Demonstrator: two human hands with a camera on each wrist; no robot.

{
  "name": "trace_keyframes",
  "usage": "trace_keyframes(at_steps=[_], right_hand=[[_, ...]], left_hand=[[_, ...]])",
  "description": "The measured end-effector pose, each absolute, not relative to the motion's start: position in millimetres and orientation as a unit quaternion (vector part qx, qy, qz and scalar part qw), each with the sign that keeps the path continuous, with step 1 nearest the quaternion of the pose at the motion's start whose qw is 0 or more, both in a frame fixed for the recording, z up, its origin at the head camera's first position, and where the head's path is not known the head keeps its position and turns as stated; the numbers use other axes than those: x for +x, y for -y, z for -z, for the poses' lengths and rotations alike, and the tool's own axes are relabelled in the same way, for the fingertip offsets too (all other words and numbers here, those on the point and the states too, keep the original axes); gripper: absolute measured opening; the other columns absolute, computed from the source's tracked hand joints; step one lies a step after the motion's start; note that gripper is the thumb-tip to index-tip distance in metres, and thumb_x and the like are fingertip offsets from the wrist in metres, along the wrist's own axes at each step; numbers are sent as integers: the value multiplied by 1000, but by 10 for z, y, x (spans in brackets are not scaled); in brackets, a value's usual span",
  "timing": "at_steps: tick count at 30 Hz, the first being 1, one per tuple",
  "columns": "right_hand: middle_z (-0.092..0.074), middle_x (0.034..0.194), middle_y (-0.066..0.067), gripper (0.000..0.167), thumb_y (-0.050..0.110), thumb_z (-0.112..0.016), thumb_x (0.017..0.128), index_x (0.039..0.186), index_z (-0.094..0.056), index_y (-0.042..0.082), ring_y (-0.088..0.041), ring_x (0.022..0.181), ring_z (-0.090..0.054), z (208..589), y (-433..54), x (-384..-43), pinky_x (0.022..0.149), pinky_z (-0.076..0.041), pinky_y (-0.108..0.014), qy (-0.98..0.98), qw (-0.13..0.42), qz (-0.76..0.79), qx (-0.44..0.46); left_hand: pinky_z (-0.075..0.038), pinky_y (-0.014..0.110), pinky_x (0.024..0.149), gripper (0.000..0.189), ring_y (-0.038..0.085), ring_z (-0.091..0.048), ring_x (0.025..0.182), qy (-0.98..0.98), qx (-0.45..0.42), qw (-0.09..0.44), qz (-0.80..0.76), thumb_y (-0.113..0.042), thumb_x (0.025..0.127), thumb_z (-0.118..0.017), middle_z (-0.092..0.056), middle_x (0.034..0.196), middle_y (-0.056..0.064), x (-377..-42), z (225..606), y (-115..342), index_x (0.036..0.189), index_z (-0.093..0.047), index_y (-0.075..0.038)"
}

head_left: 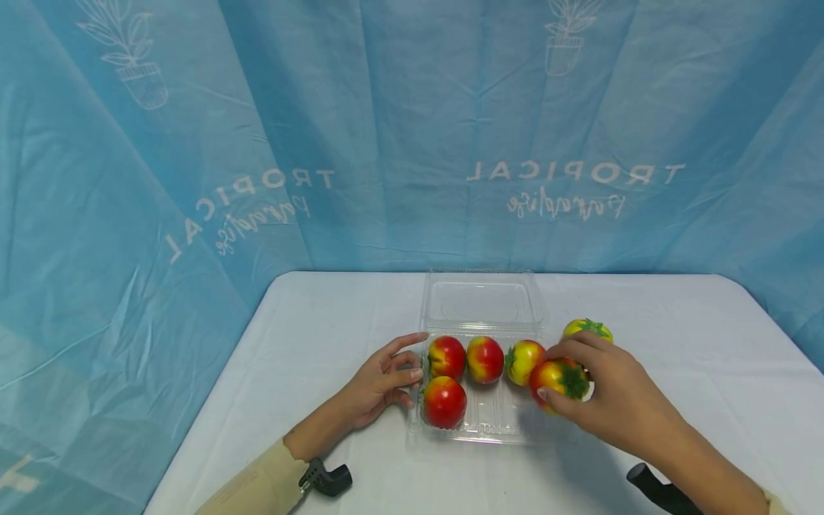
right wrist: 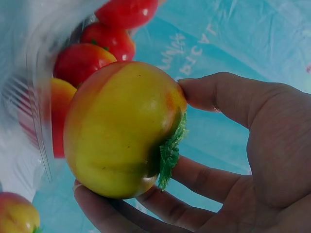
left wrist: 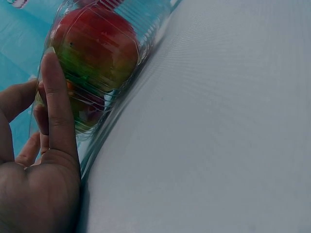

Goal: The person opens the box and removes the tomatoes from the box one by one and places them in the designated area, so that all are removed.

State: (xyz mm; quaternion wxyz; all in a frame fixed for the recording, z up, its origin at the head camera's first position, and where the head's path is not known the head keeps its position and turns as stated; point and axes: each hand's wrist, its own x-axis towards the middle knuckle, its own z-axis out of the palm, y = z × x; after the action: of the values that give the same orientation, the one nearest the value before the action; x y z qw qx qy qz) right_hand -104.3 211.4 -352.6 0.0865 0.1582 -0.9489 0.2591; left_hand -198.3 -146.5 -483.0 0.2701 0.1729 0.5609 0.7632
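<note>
A clear plastic clamshell box [head_left: 492, 418] lies with its lid [head_left: 479, 300] folded back. Two red tomatoes with yellow shading, a rear one [head_left: 446, 357] and a front one [head_left: 444, 402], sit at its left side. Beside them in the back row are a red-yellow tomato [head_left: 486, 360] and a yellower one [head_left: 523, 361]. My right hand [head_left: 608, 393] holds another tomato [right wrist: 121, 131] between thumb and fingers at the box's right side, its green calyx toward the palm. With fairly straight thumb and index finger, my left hand [head_left: 384, 383] touches the box's left wall.
Behind my right hand, a yellow tomato [head_left: 587, 329] with a green calyx is partly hidden on the white tablecloth [head_left: 335, 315]. Blue printed curtains [head_left: 412, 143] hang behind and left of the table. A dark strap-like device [head_left: 328, 478] is on the left wrist.
</note>
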Motion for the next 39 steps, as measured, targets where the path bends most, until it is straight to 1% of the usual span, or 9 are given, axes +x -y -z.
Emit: trace_keyframes(at_steps=[2, 4, 10, 17, 23, 28, 33, 39], right_hand=[[-65, 112, 3, 38, 25, -96, 78, 110, -76, 22, -16, 92, -61, 3499, -2150, -1046, 71, -61, -28, 949, 87, -259, 154], [-65, 112, 2, 39, 26, -96, 78, 111, -76, 20, -16, 92, -62, 3474, -2186, -1052, 73, -62, -30, 951, 86, -259, 147], [-66, 112, -4, 41, 27, -95, 79, 113, -76, 15, -22, 93, -65, 3423, -2319, -1101, 77, -66, -44, 954, 89, -256, 126], [-67, 114, -12, 44, 25, -96, 78, 114, -76, 7, -30, 94, -64, 3435, -2478, -1209, 74, -65, -48, 959, 104, -245, 95], [-66, 119, -19, 43, 26, -93, 82, 115, -76, 4, -40, 96, -66, 3486, -2620, -1303, 77, -64, -57, 961, 115, -241, 73], [-65, 123, -23, 45, 29, -91, 85, 117, -75, 1, -45, 98, -67, 3501, -2750, -1370, 80, -63, -61, 963, 112, -240, 58], [-62, 127, -29, 51, 34, -89, 87, 120, -74, -1, -48, 100, -64, 3511, -2865, -1439, 81, -62, -64, 966, 98, -235, 33], [-60, 130, -32, 53, 37, -85, 90, 123, -73, -3, -53, 103, -65, 3535, -3017, -1514, 74, -65, -58, 967, 86, -239, 12]], left_hand=[[-65, 29, 67, 67, 12, -65, 86, -561, 173, 270, -763, -5, 104, -65, -57, 110, 4, -1986, 4831, 1466, 164, -36, -15], [-65, 29, 67, 68, 12, -65, 85, -563, 172, 270, -762, -6, 104, -66, -58, 110, 4, -1987, 4831, 1465, 164, -36, -15], [-65, 30, 68, 68, 12, -65, 86, -570, 166, 267, -759, -7, 104, -67, -57, 111, 4, -1983, 4831, 1461, 163, -36, -17], [-65, 29, 67, 69, 12, -65, 86, -568, 167, 265, -761, -6, 103, -68, -57, 111, 4, -1961, 4814, 1463, 163, -36, -16], [-65, 29, 67, 69, 12, -65, 86, -570, 169, 264, -759, -7, 103, -68, -56, 112, 4, -1960, 4806, 1460, 163, -35, -15], [-65, 29, 67, 70, 12, -65, 87, -573, 169, 265, -757, -8, 103, -68, -57, 112, 5, -1969, 4814, 1457, 164, -34, -15], [-65, 30, 67, 69, 12, -65, 87, -575, 171, 263, -755, -8, 103, -68, -57, 112, 5, -1970, 4819, 1460, 163, -35, -16], [-65, 30, 68, 69, 12, -66, 87, -575, 171, 264, -755, -8, 103, -68, -57, 112, 5, -1969, 4816, 1462, 163, -35, -16]])
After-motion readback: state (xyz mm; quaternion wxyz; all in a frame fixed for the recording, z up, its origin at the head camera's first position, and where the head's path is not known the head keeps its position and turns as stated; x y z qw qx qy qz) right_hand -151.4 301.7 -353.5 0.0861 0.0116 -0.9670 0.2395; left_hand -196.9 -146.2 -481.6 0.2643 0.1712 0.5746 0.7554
